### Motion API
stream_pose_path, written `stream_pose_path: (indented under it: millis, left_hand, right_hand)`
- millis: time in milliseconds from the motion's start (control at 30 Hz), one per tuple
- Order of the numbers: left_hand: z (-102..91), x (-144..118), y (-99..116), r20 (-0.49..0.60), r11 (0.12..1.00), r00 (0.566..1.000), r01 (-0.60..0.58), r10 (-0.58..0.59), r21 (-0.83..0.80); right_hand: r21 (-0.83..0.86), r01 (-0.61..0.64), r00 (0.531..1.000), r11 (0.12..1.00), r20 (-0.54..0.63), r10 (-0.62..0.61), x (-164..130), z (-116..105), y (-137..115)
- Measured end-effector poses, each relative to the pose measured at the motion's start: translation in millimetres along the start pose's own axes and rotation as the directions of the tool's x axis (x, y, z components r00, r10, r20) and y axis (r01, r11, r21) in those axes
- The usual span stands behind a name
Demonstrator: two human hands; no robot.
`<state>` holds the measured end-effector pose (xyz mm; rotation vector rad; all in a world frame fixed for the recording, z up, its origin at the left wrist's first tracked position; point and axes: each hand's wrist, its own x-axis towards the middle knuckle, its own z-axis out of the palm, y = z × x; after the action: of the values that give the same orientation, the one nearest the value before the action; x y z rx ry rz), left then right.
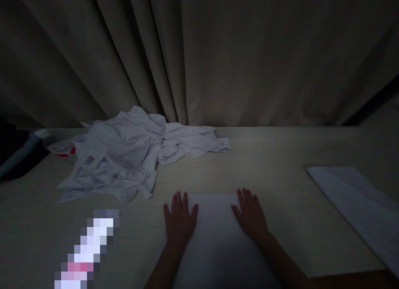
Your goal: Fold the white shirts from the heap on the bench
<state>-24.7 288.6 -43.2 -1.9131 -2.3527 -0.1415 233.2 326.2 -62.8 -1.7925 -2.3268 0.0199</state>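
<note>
A flat white sheet of cloth or board (218, 239) lies on the pale surface in front of me, its far edge straight; the dim light hides which material it is. My left hand (180, 222) rests palm down on its left far corner, fingers spread. On the right far corner my right hand (251, 216) lies flat too, thumb pointing inward. Neither hand grasps anything. Beyond the left hand is a crumpled heap of white cloth (121, 156), with part of it stretching right toward the curtain.
Flat folded white fabric (358, 201) lies at the right. A pixelated bright object (90, 251) is at the lower left. Dark items (18, 151) and a clear-and-red thing (64, 149) sit at the far left. A brown curtain (249, 56) hangs behind the pale surface (264, 164).
</note>
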Motion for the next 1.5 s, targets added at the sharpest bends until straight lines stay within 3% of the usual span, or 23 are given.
stream_pose_path:
  millis: [167,533,967,1167,1367,1500]
  left_hand:
    - [-3.8,-15.0,-6.5,0.017,1.0,1.0,0.021,-0.022,0.016]
    - [-3.2,-5.0,-10.0,0.019,1.0,1.0,-0.011,0.011,0.007]
    - [-0.1,-6.3,-10.0,-0.032,1.0,0.999,-0.022,0.022,-0.001]
    - [2.0,-8.0,-9.9,-0.047,1.0,0.998,-0.03,0.03,-0.001]
    - [1.6,-8.3,-11.3,-0.04,1.0,0.999,-0.025,0.025,-0.003]
    - [-0.2,-7.1,-12.2,-0.023,1.0,0.999,-0.026,0.026,-0.011]
  right_hand:
    - [0.031,0.039,0.999,0.999,0.024,-0.04,2.1,3.2,-1.5]
    - [0.113,-0.014,0.997,0.993,-0.069,0.022,2.5,13.7,5.4]
    - [-0.001,0.021,0.991,1.0,-0.132,-0.021,17.0,-5.5,0.3]
    - [0.03,0.134,0.977,0.991,-0.172,-0.127,38.2,-21.2,-12.5]
    - [0.05,0.118,0.97,0.992,-0.218,-0.105,45.5,-13.9,-9.9]
    - [0.038,0.105,0.978,0.994,-0.184,-0.097,48.0,-12.9,-6.8]
